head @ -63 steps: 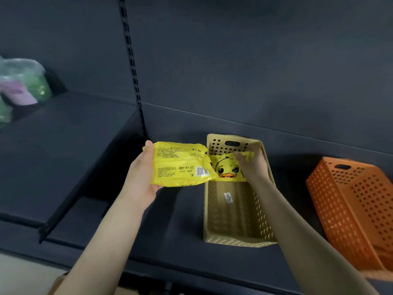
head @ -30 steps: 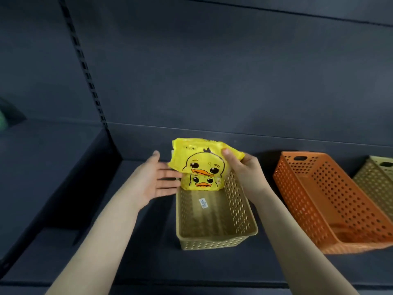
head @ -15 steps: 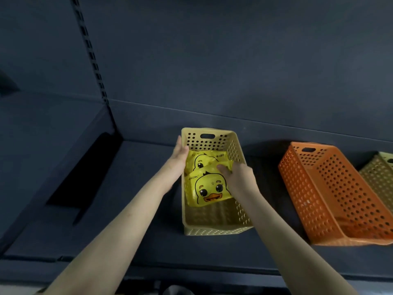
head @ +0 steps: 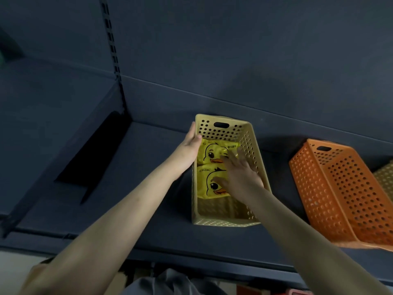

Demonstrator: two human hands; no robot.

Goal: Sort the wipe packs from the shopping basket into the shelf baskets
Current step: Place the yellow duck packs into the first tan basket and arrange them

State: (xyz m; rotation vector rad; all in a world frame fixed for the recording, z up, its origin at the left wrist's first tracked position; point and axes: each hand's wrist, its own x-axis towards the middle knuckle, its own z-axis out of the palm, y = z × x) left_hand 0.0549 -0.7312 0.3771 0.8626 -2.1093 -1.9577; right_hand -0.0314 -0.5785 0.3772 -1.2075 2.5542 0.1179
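Observation:
A tan perforated shelf basket (head: 225, 218) stands on the dark shelf. Two yellow wipe packs with duck faces lie inside it, the far wipe pack (head: 210, 152) toward the back wall and the near wipe pack (head: 209, 184) in the middle. My right hand (head: 239, 175) lies flat inside the basket with fingers spread over both packs. My left hand (head: 190, 146) holds the basket's left rim near the back corner, thumb inside the wall. The shopping basket is out of view.
An orange perforated basket (head: 344, 196) stands tilted to the right, and the edge of another tan basket (head: 385, 177) shows at the far right. A slotted upright (head: 111, 45) divides the shelf bays. The dark shelf (head: 127, 188) extends left of the baskets.
The second duck pack went from my right hand's grip above the basket down onto its floor. My right hand flattened over both packs. My left hand moved onto the basket's left rim.

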